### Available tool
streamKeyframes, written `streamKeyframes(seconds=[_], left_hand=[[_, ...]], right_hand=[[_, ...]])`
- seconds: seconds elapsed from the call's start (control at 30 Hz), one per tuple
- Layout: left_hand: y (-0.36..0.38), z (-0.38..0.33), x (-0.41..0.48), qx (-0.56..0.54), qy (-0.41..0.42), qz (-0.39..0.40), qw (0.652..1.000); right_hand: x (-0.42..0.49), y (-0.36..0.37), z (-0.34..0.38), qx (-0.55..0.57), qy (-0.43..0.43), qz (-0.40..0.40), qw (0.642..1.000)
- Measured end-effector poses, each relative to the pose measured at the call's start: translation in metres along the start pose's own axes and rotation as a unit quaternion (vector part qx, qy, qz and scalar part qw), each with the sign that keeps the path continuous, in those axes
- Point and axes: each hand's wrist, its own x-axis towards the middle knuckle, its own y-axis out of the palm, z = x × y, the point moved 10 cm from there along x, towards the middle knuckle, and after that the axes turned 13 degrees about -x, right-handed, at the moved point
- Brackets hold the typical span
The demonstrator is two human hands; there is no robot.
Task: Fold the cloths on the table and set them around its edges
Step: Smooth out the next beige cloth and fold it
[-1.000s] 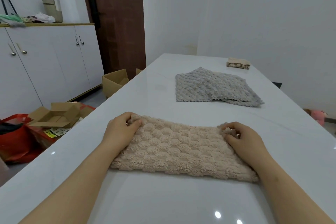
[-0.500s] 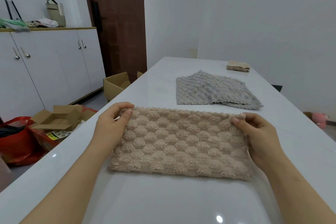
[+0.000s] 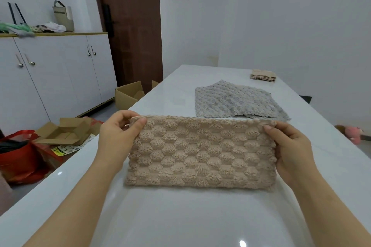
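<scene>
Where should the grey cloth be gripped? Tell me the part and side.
Probably its two near corners, approached from the near edge: the grey cloth lies spread flat on the table, so only corners and edges can be pinched.

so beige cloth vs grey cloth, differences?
Colour: the beige cloth is tan, the grey cloth pale grey. Hold: left hand and right hand pinch the beige cloth's top corners; the grey cloth lies untouched on the table, farther off. Shape: beige is a tidy rectangle, grey is rumpled. Both share the bobbled pile.
</scene>
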Motion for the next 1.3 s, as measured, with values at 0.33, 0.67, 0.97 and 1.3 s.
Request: streamKeyframes(seconds=[0.33,0.67,0.97,1.3], left_hand=[[0.002,0.011,0.005,-0.045,-0.187,0.054,0.98],[0.015,0.07,-0.016,0.13,-0.247,0.169,0.945],[0.028,0.043,-0.008,0.31,-0.021,0.128,0.942],[0.053,0.033,-0.016,0.538,0.105,0.156,0.822]], right_hand=[[-0.002,0.003,0.037,-0.223,-0.096,-0.037,0.969],[-0.006,0.0,-0.037,-0.374,0.119,0.036,0.919],[-0.002,0.013,-0.033,-0.518,0.052,0.111,0.847],[-0.008,0.024,-0.036,-0.534,0.042,0.129,0.835]])
